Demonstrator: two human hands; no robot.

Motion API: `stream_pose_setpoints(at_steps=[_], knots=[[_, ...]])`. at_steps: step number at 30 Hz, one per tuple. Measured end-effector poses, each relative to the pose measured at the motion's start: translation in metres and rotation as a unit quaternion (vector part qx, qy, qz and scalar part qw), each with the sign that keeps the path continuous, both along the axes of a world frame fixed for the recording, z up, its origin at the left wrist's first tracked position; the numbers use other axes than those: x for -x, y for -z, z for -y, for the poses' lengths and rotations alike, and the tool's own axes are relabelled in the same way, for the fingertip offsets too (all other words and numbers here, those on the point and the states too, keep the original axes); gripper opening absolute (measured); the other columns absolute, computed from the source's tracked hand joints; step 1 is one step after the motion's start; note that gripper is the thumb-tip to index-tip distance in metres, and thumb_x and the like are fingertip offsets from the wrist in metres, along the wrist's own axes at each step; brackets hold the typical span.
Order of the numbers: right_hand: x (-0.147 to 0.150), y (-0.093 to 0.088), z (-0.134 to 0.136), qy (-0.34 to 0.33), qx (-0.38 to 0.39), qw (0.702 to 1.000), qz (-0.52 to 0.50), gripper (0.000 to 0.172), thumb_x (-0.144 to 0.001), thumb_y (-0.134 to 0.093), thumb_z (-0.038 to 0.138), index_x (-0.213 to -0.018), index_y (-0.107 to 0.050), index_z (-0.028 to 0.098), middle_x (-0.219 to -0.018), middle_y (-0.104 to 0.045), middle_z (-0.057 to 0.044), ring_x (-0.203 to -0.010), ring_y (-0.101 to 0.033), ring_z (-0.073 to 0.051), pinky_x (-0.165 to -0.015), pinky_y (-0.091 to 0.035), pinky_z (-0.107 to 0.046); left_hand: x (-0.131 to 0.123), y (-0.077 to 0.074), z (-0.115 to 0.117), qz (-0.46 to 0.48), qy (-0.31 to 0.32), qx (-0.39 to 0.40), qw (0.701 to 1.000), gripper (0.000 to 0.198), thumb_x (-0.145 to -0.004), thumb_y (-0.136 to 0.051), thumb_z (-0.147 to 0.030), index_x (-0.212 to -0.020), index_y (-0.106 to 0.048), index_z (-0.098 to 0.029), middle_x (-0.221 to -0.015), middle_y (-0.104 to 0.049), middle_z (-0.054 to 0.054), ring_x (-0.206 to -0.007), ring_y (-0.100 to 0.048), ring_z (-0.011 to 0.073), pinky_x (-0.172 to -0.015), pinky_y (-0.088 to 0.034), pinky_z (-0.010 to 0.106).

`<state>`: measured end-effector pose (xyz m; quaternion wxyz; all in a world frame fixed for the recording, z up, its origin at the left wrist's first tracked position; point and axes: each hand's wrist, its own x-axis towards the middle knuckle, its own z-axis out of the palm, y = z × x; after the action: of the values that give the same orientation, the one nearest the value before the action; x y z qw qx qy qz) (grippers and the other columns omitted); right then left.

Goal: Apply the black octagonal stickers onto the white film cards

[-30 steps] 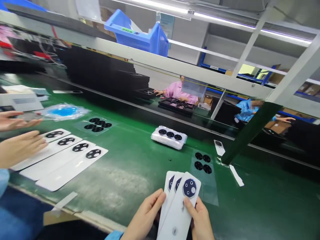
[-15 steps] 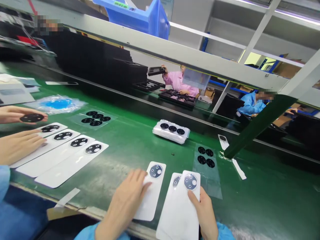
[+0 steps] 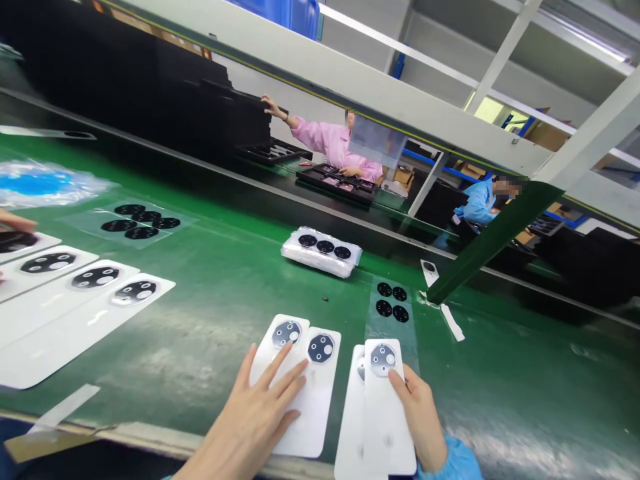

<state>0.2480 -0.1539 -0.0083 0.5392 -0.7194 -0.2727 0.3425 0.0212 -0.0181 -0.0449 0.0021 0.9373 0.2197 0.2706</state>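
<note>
Left hand (image 3: 260, 410): grip spread, palm down, fingers fanned over two white back covers (image 3: 313, 407). These lay side by side and touching on the green tabletop (image 3: 215, 300), close to its near edge. The index fingertip reached the camera ring of the left cover. We saw nothing clasped in this hand.

Right hand (image 3: 423, 420): grip pinching a stack of two covers (image 3: 383, 413), with the thumb on top just below the camera ring and the fingers hidden beneath. The lower cover peeked out on the left side. The stack sat just right of the flat pair, with a narrow strip of green between them. We could not tell whether its near end rested on the tabletop.

Just beyond the stack lay a clear film (image 3: 393, 323) carrying four black discs. Farther off and to the left sat a wrapped bundle (image 3: 321, 257). At the left a row of white covers (image 3: 60, 320) lay fanned out, with a co-worker's fingertip (image 3: 15, 220) at the frame edge. On the far side a person in pink (image 3: 327, 141) reached towards black trays (image 3: 335, 185).
</note>
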Motion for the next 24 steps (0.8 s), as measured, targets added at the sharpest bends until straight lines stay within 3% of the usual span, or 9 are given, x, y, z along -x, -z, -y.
stream_pose_setpoints(at_steps=[3,5,7,12,17,20,24], knots=[[0.004,0.004,0.000,0.030,0.004,0.997,0.065,0.047,-0.076,-0.059,0.058,-0.093,-0.067,0.015,-0.080,-0.068,-0.005,-0.074,-0.060,-0.024,-0.066,-0.048,-0.031,-0.014,-0.003,0.011,-0.016,0.083,0.017,0.996,0.031,-0.084,-0.056,-0.029,-0.114,-0.058,-0.026,-0.124,-0.062,0.004,-0.130,-0.041,0.0295,-0.110,0.004,0.061],[0.004,0.003,0.003,0.036,-0.002,0.996,0.085,0.044,-0.078,-0.056,0.056,-0.095,-0.065,0.016,-0.085,-0.068,-0.005,-0.078,-0.060,-0.024,-0.070,-0.048,-0.030,-0.024,-0.007,0.023,-0.060,0.153,0.050,0.985,0.045,-0.080,-0.062,-0.033,-0.123,-0.051,-0.028,-0.130,-0.058,0.004,-0.133,-0.036,0.0290,-0.110,0.003,0.061],[-0.002,0.001,0.010,0.031,-0.012,0.996,0.083,0.041,-0.081,-0.055,0.054,-0.096,-0.064,0.017,-0.092,-0.067,-0.006,-0.085,-0.060,-0.024,-0.074,-0.048,-0.031,-0.032,-0.010,0.033,-0.092,0.183,0.089,0.975,0.053,-0.076,-0.067,-0.042,-0.124,-0.051,-0.027,-0.133,-0.055,0.006,-0.134,-0.032,0.0319,-0.109,0.000,0.064],[-0.032,-0.002,0.034,0.069,0.041,0.983,0.167,0.038,-0.085,-0.048,0.052,-0.087,-0.064,0.018,-0.090,-0.062,-0.006,-0.083,-0.058,-0.023,-0.073,-0.046,-0.032,-0.041,-0.009,0.040,-0.132,0.155,0.140,0.969,0.044,-0.072,-0.070,-0.041,-0.112,-0.060,-0.024,-0.130,-0.058,0.008,-0.133,-0.033,0.0361,-0.104,0.011,0.069],[-0.040,0.009,0.041,0.057,0.051,0.957,0.280,0.029,-0.085,-0.050,0.046,-0.084,-0.064,0.021,-0.096,-0.058,-0.006,-0.096,-0.051,-0.025,-0.087,-0.039,-0.037,-0.038,-0.016,0.028,-0.134,0.154,0.164,0.965,0.030,-0.074,-0.067,-0.028,-0.103,-0.062,-0.025,-0.126,-0.061,0.005,-0.131,-0.038,0.0328,-0.103,0.016,0.066],[-0.033,0.016,0.039,0.087,0.027,0.945,0.315,0.025,-0.086,-0.052,0.042,-0.097,-0.058,0.021,-0.102,-0.055,-0.007,-0.096,-0.050,-0.025,-0.087,-0.040,-0.038,-0.035,-0.021,0.022,-0.121,0.171,0.160,0.965,0.043,-0.072,-0.066,-0.019,-0.113,-0.058,-0.028,-0.125,-0.062,0.003,-0.130,-0.040,0.0306,-0.104,0.013,0.065],[-0.033,0.026,0.046,0.087,0.027,0.944,0.319,0.036,-0.087,-0.051,0.037,-0.118,-0.049,0.020,-0.111,-0.053,-0.009,-0.093,-0.053,-0.022,-0.078,-0.045,-0.033,-0.035,-0.019,0.023,-0.095,0.150,0.143,0.974,0.048,-0.069,-0.065,-0.014,-0.113,-0.057,-0.030,-0.122,-0.064,0.002,-0.129,-0.042,0.0280,-0.107,0.006,0.063]])
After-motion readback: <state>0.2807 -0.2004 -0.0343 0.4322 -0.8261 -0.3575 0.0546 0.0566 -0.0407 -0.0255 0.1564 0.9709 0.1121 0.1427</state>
